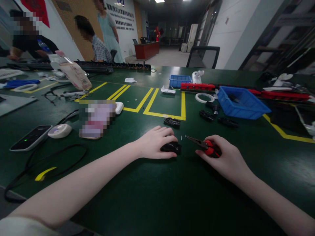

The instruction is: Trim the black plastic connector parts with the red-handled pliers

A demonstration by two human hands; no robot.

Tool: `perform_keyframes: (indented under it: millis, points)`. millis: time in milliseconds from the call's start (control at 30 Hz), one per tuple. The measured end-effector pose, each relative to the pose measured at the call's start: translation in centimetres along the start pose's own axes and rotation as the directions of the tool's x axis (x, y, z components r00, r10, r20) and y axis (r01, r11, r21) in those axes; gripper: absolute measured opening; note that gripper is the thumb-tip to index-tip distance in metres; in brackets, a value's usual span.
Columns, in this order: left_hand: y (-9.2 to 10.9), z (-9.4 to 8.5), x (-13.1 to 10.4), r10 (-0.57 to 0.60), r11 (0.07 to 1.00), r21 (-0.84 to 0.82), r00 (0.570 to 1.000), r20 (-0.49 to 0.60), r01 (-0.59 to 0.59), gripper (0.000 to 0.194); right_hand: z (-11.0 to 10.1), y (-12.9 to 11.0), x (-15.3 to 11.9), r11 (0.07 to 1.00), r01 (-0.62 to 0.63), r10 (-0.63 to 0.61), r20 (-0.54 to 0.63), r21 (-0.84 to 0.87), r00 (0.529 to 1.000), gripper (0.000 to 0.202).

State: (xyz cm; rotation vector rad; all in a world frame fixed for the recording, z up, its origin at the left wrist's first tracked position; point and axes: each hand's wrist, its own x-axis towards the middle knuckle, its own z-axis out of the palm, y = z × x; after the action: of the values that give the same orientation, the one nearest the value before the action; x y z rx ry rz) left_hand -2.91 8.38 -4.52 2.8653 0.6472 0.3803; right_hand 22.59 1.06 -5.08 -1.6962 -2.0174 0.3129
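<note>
On the green table [137, 196], my left hand [157, 142] is closed round a small black part [171, 147]. My right hand [221, 152] grips pliers [209, 147] with red handles, their tip pointing left toward my left hand. A thin white pin [181, 138] lies just left of the pliers' tip, touching neither hand. Right behind my left hand sits another black part [172, 122]. More black parts [206, 115] lie beyond my right hand, beside a blue tray.
The blue tray [246, 111] stands at the right, with a white ring [204, 97] and red strips [198, 87] near it. A phone [97, 121], a bottle [75, 73] and a cable [85, 149] are at the left. People are beyond the table.
</note>
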Motion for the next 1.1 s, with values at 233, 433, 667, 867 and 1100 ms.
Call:
perform_keyframes:
  millis: [233,433,667,867,1100]
  points:
    - [5.0,-1.3,0.1,-0.2,0.916,-0.375,0.972,-0.123,0.142,0.025,-0.3,-3.2,0.2,0.815,-0.312,0.275,0.147,0.488,0.95,0.033]
    - [7.7,0.6,0.7,-0.313,0.54,-0.813,0.949,0.047,0.218,0.018,1.0,-6.0,0.3,0.697,-0.248,0.157,0.195,0.673,0.968,0.022]
    - [7.7,1.8,0.4,-0.333,0.158,-0.969,0.934,0.129,0.19,0.011,1.4,-5.8,0.5,0.874,-0.026,0.0,0.054,0.486,0.999,0.023]
    - [7.1,1.4,-0.2,-0.28,0.358,-0.908,0.953,0.116,0.216,0.015,1.2,-5.8,0.2,0.883,0.004,-0.028,0.044,0.47,0.999,0.025]
    - [6.6,0.6,-0.5,-0.181,0.536,-0.836,0.983,0.023,0.118,0.022,1.6,-6.7,-0.7,0.857,-0.126,0.041,0.177,0.5,0.983,0.057]
